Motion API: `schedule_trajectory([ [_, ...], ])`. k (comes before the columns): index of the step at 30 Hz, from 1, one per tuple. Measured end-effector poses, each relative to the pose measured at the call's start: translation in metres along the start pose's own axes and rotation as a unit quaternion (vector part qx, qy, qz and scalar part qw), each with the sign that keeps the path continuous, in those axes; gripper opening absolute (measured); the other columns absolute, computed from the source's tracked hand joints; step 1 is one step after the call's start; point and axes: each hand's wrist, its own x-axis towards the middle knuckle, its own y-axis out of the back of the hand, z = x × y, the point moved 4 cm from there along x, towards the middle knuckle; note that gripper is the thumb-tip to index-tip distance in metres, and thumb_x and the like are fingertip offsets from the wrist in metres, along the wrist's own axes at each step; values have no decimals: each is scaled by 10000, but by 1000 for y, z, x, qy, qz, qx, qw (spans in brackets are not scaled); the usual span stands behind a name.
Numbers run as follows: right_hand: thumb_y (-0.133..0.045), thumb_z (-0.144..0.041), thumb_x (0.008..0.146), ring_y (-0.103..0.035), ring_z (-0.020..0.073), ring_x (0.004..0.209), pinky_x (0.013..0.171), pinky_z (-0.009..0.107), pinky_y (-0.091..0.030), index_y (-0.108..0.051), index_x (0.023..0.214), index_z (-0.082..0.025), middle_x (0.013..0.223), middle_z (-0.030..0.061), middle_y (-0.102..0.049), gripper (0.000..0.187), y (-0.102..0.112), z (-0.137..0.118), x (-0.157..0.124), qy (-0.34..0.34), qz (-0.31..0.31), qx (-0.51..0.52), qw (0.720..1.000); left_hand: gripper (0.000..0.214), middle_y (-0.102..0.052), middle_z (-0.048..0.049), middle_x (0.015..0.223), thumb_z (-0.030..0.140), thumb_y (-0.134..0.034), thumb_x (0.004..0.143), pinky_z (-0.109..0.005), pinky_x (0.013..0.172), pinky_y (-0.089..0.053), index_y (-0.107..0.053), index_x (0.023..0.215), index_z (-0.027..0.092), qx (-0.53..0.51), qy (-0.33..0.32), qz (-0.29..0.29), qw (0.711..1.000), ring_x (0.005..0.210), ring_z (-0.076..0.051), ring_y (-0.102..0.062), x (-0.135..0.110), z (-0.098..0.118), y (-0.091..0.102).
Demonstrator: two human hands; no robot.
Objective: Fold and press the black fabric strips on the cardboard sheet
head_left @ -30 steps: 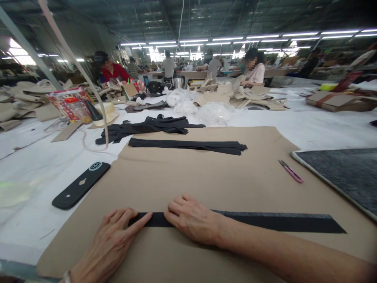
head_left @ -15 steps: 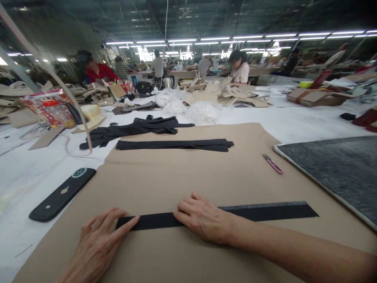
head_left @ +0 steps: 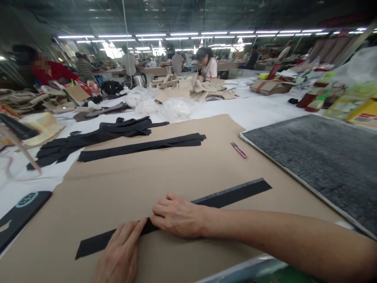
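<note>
A long black fabric strip (head_left: 96, 244) lies slantwise on brown paper (head_left: 188, 165). A greyish band runs along the upper edge of its right part. My right hand (head_left: 176, 215) is curled over the middle of the strip, fingers bent and pressed to it. Close beside it, my left hand (head_left: 121, 248) has its fingers held together across the strip, tips at its upper edge. The thumb of the left hand is hidden. Both hands are closed on the fabric. Farther back lie a neat stack of black strips (head_left: 141, 147) and a looser pile of black strips (head_left: 97, 137).
Pink thread snips (head_left: 239, 150) lie to the right on the paper. A grey padded board (head_left: 312, 157) covers the right side. A dark phone (head_left: 23, 214) is at the left edge. Behind are crumpled clear plastic (head_left: 173, 108), beige scraps (head_left: 188, 88) and several people working.
My left hand has moved right along the strip, up to my right hand, and its fingers have come together. The strip now lies more slanted. The view has turned right.
</note>
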Motion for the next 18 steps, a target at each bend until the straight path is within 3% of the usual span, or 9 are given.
schedule_trajectory([
  [5, -408, -170, 969, -427, 167, 772, 682, 331, -313, -547, 860, -153, 866, 27, -517, 177, 5, 10, -23, -3, 2, -10, 1000, 486, -624, -18, 969, 102, -400, 844, -181, 819, -468, -478, 1312, 208, 22, -37, -21, 999, 876, -121, -596, 4, 0, 2],
  [12, -407, -159, 963, -416, 168, 782, 695, 326, -299, -548, 865, -154, 872, 39, -507, 171, 11, 19, -52, -5, 7, -34, 999, 653, -601, -9, 880, 72, -400, 815, -243, 762, -443, -351, 1431, 283, 78, -60, -28, 995, 806, -140, -566, 9, 4, -4],
  [18, -400, -150, 964, -422, 164, 788, 694, 325, -295, -550, 909, -145, 871, 37, -504, 159, 14, 28, -74, -10, 5, -41, 999, 756, -602, -11, 874, 48, -424, 762, -285, 699, -402, -306, 1435, 373, 138, -56, -81, 986, 816, -164, -564, 7, 1, -12],
])
